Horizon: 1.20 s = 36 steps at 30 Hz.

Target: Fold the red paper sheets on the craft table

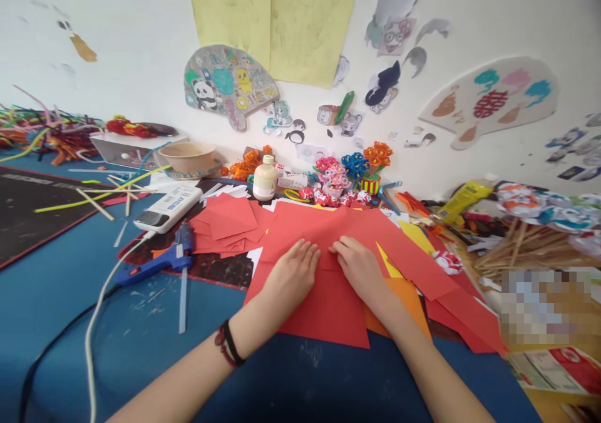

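Observation:
A red sheet of paper lies with its lower edge over another red sheet in front of me. My left hand rests at that lower edge, fingers together and bent onto the paper, thumb hidden. Close by on the right, my right hand has its fingers curled on the same sheet, its thumb also out of sight. Both hands appear closed on the paper. A stack of red paper squares sits left of the sheet. Orange paper shows under my right forearm, and red strips extend rightward.
A blue glue gun, a white power strip and its cable are at left. Behind the paper stand a cream bottle, a bowl and craft flowers. Wooden sticks and a yellow bottle lie right.

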Each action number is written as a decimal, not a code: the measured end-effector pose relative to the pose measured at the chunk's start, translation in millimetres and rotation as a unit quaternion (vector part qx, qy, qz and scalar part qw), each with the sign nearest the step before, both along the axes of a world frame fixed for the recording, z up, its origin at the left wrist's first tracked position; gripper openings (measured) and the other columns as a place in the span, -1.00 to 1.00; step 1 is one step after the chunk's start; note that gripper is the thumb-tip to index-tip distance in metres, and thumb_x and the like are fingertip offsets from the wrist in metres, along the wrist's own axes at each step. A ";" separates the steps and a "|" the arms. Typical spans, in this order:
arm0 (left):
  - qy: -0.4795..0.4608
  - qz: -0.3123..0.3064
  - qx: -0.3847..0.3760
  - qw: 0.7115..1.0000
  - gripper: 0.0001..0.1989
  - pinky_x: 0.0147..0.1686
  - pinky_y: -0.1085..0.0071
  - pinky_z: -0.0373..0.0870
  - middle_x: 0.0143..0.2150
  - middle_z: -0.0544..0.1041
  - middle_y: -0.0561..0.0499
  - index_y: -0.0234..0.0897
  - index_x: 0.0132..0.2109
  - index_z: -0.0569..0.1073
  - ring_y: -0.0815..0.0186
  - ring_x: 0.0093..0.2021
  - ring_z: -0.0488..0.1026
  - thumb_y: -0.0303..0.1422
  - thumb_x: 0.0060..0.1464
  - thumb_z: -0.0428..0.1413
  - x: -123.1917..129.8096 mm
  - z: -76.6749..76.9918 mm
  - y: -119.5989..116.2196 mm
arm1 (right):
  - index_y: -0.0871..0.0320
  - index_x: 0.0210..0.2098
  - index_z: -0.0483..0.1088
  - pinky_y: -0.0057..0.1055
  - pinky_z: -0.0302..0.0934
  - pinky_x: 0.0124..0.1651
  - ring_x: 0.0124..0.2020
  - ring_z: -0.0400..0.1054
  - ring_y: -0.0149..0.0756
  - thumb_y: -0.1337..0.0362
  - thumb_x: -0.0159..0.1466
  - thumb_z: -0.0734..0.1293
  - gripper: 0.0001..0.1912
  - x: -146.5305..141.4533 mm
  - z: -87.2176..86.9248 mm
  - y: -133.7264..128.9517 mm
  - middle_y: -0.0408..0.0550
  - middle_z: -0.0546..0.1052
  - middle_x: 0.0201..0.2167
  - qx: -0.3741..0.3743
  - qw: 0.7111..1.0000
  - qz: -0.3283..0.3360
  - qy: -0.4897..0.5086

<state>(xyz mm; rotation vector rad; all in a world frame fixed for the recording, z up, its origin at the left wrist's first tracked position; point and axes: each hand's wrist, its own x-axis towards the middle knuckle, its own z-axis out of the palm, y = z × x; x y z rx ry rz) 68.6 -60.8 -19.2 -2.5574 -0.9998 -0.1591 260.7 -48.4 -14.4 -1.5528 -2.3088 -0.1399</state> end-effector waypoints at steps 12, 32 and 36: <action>-0.055 0.182 -0.001 0.982 -0.48 0.18 0.14 0.29 0.26 0.26 -0.40 -0.62 0.25 0.27 0.01 0.25 0.27 -0.60 0.14 -0.12 -24.6 -16.9 -39.4 | 0.13 -0.34 0.28 -0.39 -0.02 -0.38 -0.33 0.33 -0.29 0.40 0.33 0.15 -0.86 -12.6 -3.9 -4.6 -0.08 0.40 -0.37 0.041 0.994 -0.044 -0.088; -0.107 0.326 0.019 0.939 -0.52 0.17 0.05 0.28 0.06 0.46 -0.50 -0.76 0.12 0.39 -0.04 0.11 0.42 -0.63 0.11 -0.16 -35.3 -6.5 -65.1 | 0.12 -0.33 0.26 -0.37 0.00 -0.38 -0.31 0.33 -0.24 0.33 0.33 0.14 -0.88 -16.0 -4.8 -7.9 -0.05 0.39 -0.35 0.037 0.995 -0.042 -0.085; -0.103 0.353 0.052 0.929 -0.55 0.07 0.07 0.39 -0.02 0.49 -0.57 -0.81 0.02 0.46 -0.08 0.03 0.48 -0.64 0.12 -0.18 -28.3 -0.1 -80.1 | 0.12 -0.34 0.25 -0.37 0.00 -0.36 -0.32 0.32 -0.24 0.32 0.33 0.14 -0.87 -15.9 -4.6 -7.8 -0.07 0.38 -0.36 0.039 0.994 -0.043 -0.096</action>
